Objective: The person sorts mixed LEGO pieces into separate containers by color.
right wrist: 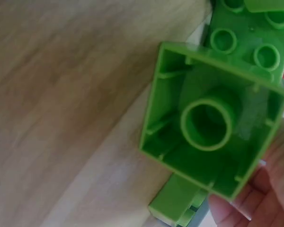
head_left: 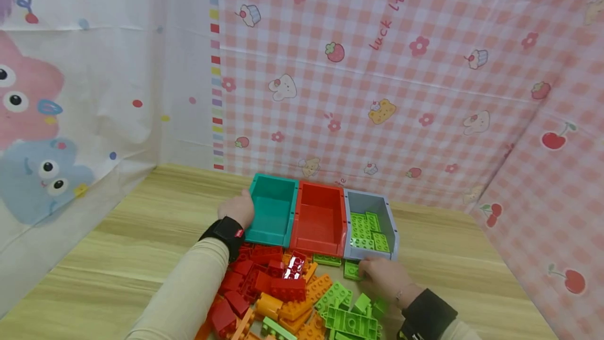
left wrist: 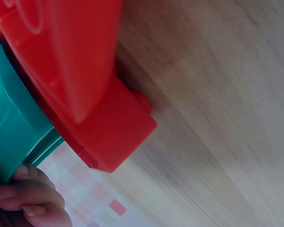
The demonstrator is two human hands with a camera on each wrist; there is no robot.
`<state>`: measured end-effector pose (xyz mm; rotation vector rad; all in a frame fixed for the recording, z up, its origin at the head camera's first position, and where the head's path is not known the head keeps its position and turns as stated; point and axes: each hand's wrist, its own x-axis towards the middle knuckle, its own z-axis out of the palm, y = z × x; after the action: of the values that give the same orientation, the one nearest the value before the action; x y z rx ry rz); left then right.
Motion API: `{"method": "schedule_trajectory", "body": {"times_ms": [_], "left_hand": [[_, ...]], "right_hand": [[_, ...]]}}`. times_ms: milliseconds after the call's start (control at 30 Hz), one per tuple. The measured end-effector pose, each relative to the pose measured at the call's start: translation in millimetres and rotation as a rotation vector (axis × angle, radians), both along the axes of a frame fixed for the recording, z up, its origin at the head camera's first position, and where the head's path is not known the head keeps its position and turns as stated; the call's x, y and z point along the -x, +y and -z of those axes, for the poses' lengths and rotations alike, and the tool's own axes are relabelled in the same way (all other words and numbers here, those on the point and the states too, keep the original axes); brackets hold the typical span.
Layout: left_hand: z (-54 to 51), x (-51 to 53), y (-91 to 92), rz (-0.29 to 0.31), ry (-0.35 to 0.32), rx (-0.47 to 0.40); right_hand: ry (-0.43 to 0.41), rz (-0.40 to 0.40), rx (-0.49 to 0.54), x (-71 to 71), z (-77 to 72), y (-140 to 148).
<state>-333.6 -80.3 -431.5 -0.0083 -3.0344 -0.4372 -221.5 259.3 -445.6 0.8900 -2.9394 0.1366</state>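
My left hand point(head_left: 237, 209) grips the left wall of the teal bin point(head_left: 271, 219); in the left wrist view its fingers point(left wrist: 35, 196) curl at the bin's edge. My right hand point(head_left: 384, 277) pinches a flat green building brick point(head_left: 351, 270) in front of the grey bin point(head_left: 394, 227). Several lime-green bricks point(head_left: 362, 231) lie inside that bin. In the right wrist view, a hollow-bottomed green brick point(right wrist: 175, 99) covers part of my right hand point(right wrist: 279, 175).
Between the teal and grey bins stands a red bin point(head_left: 321, 230). In front lies a pile of red bricks point(head_left: 288, 288), orange bricks point(head_left: 296, 308) and green bricks point(head_left: 351, 323). Another green brick point(head_left: 327, 260) lies against the red bin's front. Patterned cloth point(head_left: 377, 135) hangs behind the wooden table point(head_left: 118, 219).
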Motion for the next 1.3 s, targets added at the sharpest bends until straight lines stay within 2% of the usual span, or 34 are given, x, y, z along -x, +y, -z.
{"method": "schedule_trajectory", "body": {"times_ms": [100, 200, 367, 467, 567, 700, 767, 900, 1067, 1300], "left_hand": [[-0.9, -1.1, -0.3, -0.002, 0.006, 0.004], [-1.2, -1.9, -0.3, -0.005, 0.018, 0.002], [-0.1, -0.6, -0.5, -0.01, 0.032, 0.002], [-0.3, 2.2, -1.7, -0.017, 0.036, -0.001], [2.0, 4.2, -3.1, -0.019, 0.061, -0.003], [3.1, 1.5, -2.6, -0.018, 0.069, 0.004], [3.3, 0.8, -0.8, -0.021, 0.055, 0.008], [9.0, 3.0, 1.2, -0.023, 0.04, 0.02], [11.1, 4.8, 2.0, -0.028, 0.052, 0.023], [8.6, 3.4, -1.1, -0.036, 0.046, 0.036]], "right_hand": [[-0.044, -0.004, 0.09, 2.1, -3.2, 0], [-0.096, 0.027, 0.218, 4.1, -10.1, 2], [-0.11, 0.187, 0.443, 11.6, -25.3, 6], [-0.123, 0.307, 0.564, 26.1, -33.1, 7], [-0.094, 0.394, 0.608, 45.8, -37.3, 6], [0.021, 0.452, 0.583, 71.9, -39.6, 2], [0.102, 0.448, 0.54, 84.5, -40.3, 0], [0.188, 0.442, 0.446, 104.7, -38.7, -1], [0.175, 0.416, 0.36, 118.3, -33.4, -1], [0.015, 0.38, 0.218, 130.5, -21.6, -11]]}}
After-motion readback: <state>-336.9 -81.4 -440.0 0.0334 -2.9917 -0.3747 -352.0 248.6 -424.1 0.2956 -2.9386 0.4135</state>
